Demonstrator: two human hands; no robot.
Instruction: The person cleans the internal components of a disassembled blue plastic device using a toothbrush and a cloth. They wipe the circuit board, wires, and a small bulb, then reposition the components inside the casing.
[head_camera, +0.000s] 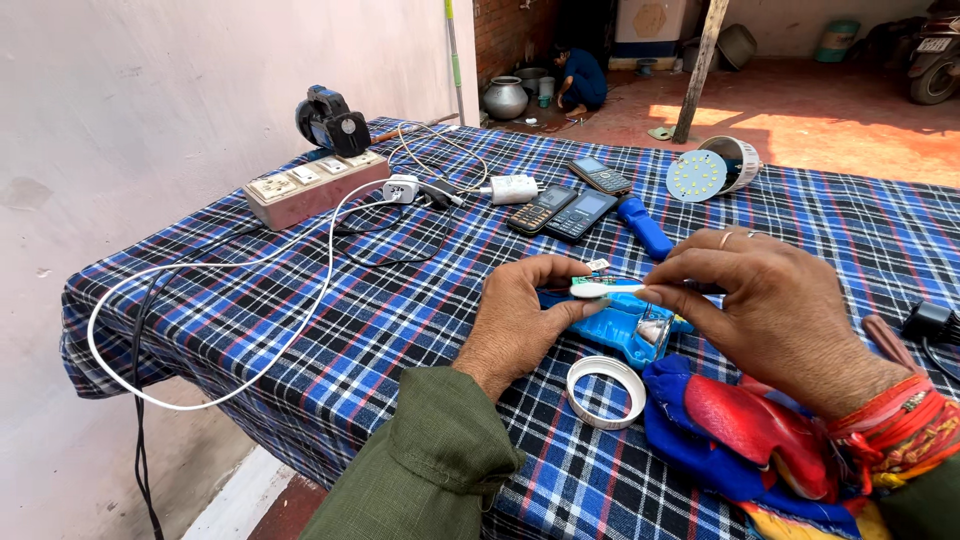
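We see a small white strip-shaped part with a bit of green circuit board at its far edge, held just above an opened blue casing near the front of the surface, which is covered by a blue, red and white checked cloth. Our left hand has its thumb and fingers closed on the left end of the white part, and our right hand pinches the right end between thumb and forefinger; a ring sits on one finger of that hand. The blue casing lies under both hands, touching the left palm. Just in front of it rests a white plastic ring, and beside that a bundle of blue and red cloth lies under the right wrist. Farther back we find a blue handle-shaped tool, two keypad phones side by side and a third phone behind them. A white charger and a white cable lead toward a beige switch-and-socket box near the wall, with a black and blue device behind it. To the right stands an opened LED bulb with its round disc of lamps showing.
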